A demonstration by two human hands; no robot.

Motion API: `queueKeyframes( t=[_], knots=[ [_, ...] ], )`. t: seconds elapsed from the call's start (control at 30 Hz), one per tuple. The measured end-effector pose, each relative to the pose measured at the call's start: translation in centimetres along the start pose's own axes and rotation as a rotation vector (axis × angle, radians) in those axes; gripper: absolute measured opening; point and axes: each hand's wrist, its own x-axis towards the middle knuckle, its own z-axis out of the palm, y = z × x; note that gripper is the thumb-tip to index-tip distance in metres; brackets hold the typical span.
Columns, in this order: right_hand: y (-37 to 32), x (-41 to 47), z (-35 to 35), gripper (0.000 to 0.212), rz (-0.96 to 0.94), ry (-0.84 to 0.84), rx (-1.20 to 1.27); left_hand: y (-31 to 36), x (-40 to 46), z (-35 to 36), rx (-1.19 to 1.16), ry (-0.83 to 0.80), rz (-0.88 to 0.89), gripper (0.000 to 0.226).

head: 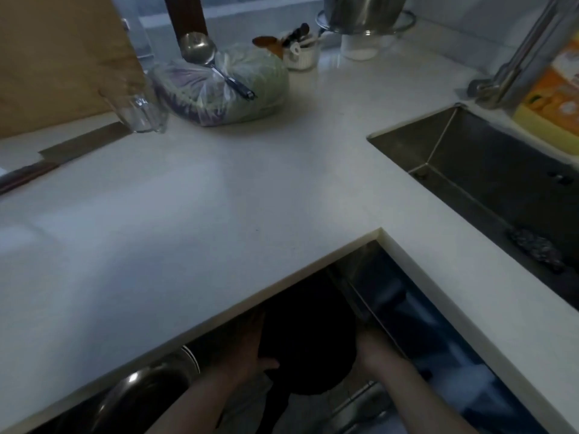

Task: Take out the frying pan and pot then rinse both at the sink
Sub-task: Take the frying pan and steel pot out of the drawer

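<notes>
A black frying pan (308, 349) sits in the dark space under the white countertop (194, 220), partly hidden by the counter's edge. My left hand (250, 352) grips its left rim, thumb over the edge. On the pan's right side my right hand (372, 349) holds the rim. A shiny steel pot (141, 393) with a lid rests in the same space, to the left of my left arm. The steel sink (488, 183) is set in the counter at the right, with the faucet (513, 67) behind it.
On the counter lie a cleaver (62, 155), an upturned glass (141, 111), a bagged cabbage (225, 89) with a ladle (203, 54) on it, and a wooden board (59, 54). A scrubber (535, 249) rests on the sink's near rim. An orange package (554, 89) stands behind the sink.
</notes>
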Motion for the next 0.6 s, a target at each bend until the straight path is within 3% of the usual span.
queueKeyframes(
  t=[0.1,0.23,0.4,0.6],
  knots=[
    [-0.2,0.8,1.1,0.046,0.041,0.003,0.085,-1.2,0.5,0.6,-0.064,0.001,0.020,0.116],
    [0.1,0.7,2.2,0.121,-0.008,0.024,0.179,-1.7,-0.2,1.6,-0.045,0.032,0.013,0.118],
    [1.0,-0.6,3.1,0.113,0.012,0.092,0.207,-1.6,-1.1,2.3,-0.020,-0.015,-0.006,0.118],
    [2.4,-2.9,4.0,0.130,0.040,0.007,0.220,-1.5,-2.0,3.1,0.043,-0.048,-0.016,0.124]
  ],
)
